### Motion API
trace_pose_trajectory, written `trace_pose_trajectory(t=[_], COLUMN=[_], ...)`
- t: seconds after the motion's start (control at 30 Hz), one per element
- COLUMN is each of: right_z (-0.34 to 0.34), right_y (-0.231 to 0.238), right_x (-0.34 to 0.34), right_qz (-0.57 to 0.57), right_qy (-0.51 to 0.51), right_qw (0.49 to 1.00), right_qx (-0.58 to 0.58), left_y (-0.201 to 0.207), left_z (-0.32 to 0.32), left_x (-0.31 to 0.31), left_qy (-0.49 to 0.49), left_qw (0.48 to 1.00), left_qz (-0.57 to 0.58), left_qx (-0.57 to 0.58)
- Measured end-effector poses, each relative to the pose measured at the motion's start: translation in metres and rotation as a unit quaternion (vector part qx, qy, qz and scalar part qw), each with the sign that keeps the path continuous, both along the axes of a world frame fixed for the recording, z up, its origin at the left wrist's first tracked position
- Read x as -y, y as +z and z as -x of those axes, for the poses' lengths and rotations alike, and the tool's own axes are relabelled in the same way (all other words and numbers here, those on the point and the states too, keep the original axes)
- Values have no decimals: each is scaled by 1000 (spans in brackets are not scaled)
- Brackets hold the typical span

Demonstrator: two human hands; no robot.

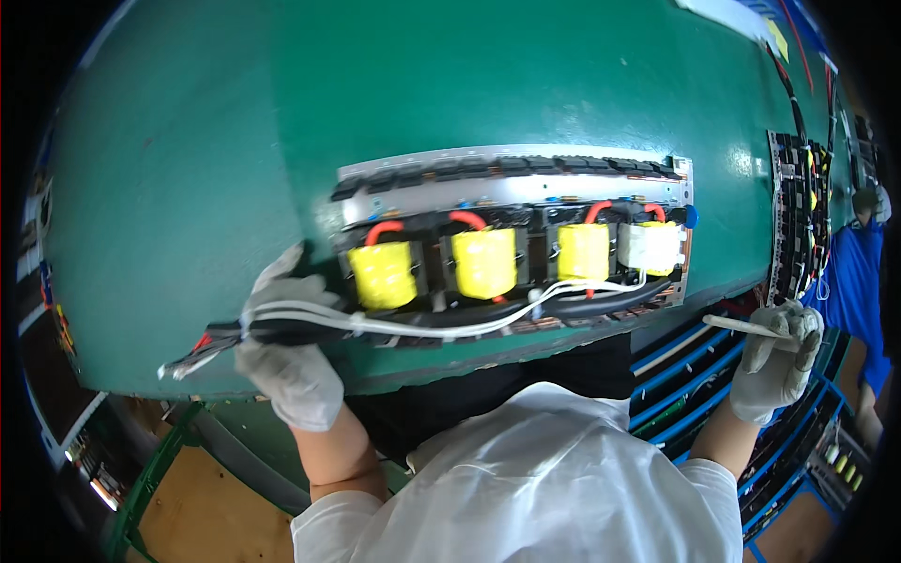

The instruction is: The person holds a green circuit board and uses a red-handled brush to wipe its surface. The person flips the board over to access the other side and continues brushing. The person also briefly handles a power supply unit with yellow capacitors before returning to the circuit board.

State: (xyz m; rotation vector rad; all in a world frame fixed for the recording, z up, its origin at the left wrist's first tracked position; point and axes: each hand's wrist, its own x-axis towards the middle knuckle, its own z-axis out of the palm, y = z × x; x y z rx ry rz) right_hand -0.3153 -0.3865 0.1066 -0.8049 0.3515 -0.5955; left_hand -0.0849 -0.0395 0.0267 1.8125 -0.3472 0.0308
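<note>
A long electronic assembly (507, 192) lies on the bench, with silver heatsink rails, black parts and several yellow-wrapped coils (484, 265) joined by red leads. One block at its right end is wrapped in white (648, 247). White wires and black sleeved cables run along its near side to the left, ending in a cable bundle (298, 327). My gloved left hand (289, 361) is at that end, its fingers curled about the bundle, which crosses over the glove. Off the bench's near edge at right, my gloved right hand (777, 361) grips a thin off-white stick (737, 325) pointing left.
The green bench top (188, 188) has its near edge just in front of me. A second similar assembly (798, 216) lies at the right end. Below it stands a blue rack (690, 394) holding parts. A person in blue (854, 281) is at far right. A green-framed wooden board (216, 497) is lower left.
</note>
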Motion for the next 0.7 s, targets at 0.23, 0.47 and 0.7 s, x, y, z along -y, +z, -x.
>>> trace_pose_trajectory(t=[0.23, 0.47, 0.7], right_z=[-5, -25, 9], right_y=[-41, -48, -45], right_x=[17, 5, 6], right_qz=[-63, 18, 106], right_qy=[14, -13, 47], right_qw=[997, 993, 972], right_qx=[-48, -115, -203], left_y=[-5, -13, -17], left_z=[-2, -9, -12], left_x=[12, 22, 22], left_qy=[79, 84, 78], left_qw=[994, 995, 996], left_qz=[-61, -14, 29], left_qx=[44, 57, 40])
